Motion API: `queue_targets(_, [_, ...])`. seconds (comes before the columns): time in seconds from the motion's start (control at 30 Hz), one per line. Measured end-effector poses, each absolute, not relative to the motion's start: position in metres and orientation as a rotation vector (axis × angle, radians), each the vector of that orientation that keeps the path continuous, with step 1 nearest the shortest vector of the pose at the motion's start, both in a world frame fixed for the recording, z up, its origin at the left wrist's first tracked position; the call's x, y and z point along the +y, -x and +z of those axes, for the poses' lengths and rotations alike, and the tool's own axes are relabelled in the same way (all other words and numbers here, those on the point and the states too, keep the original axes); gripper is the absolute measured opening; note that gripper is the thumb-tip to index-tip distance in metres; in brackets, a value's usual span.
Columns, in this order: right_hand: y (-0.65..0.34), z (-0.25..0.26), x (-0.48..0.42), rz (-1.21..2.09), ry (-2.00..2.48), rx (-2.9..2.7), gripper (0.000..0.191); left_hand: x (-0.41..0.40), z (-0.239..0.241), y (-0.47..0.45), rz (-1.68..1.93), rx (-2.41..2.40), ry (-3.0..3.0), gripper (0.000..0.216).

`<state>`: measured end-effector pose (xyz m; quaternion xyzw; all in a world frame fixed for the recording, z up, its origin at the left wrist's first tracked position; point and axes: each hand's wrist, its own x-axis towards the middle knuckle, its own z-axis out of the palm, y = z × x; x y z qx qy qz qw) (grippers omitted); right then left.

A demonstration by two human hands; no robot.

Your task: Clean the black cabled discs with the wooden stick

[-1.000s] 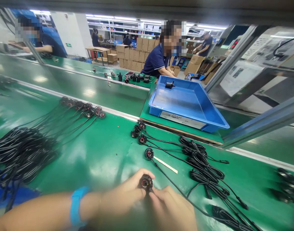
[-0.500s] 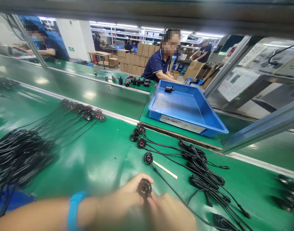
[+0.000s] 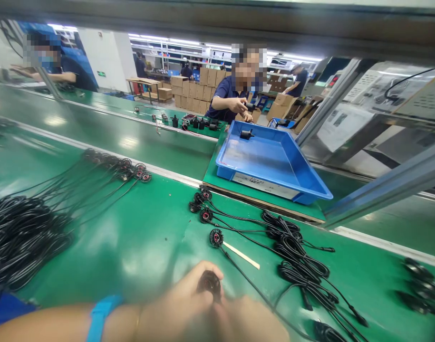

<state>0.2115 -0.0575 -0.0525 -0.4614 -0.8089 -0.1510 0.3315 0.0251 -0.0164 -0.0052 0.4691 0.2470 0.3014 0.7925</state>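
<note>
My left hand (image 3: 190,289), below a blue wristband, is wrapped around a small round black motor stator (image 3: 209,282), its thumb across the front. My right hand (image 3: 251,316) is blurred and closed against the stator's lower side; its fingertips are partly hidden. Just beyond my hands, a similar stator with red windings (image 3: 216,237) lies on the green bench beside a pale flat stick (image 3: 242,255). Several more stators (image 3: 206,215) lie farther back, with cables running to coiled black leads (image 3: 288,251) on the right.
A blue tray (image 3: 274,187) with a black cylindrical part (image 3: 246,135) stands beyond the bench. On the left lie bundled black cables (image 3: 28,232) ending in several stators (image 3: 140,170). A metal post (image 3: 388,175) slants at right. A co-worker (image 3: 226,99) holds a dark part behind the tray.
The stator in my hands has turned, and my left thumb now covers more of its front. Across the bench, the co-worker's hand has come up with a dark part. The view has shifted slightly.
</note>
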Motion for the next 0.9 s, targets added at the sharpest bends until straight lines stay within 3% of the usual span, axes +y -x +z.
queue_targets(0.27, [-0.208, -0.059, -0.054, -0.516, 1.180, -2.149, 0.022, -0.017, -0.008, -0.029, 0.698, 0.491, -0.958, 0.037])
queue_targets(0.5, [-0.202, -0.059, -0.052, -0.456, 1.157, -2.066, 0.035, -0.016, -0.002, -0.026, 0.705, 0.491, -0.987, 0.041])
queue_targets(0.9, [-0.206, -0.052, -0.050, -0.411, 1.196, -2.121, 0.021, -0.012, 0.002, -0.020, 0.635, 0.663, -1.388, 0.030])
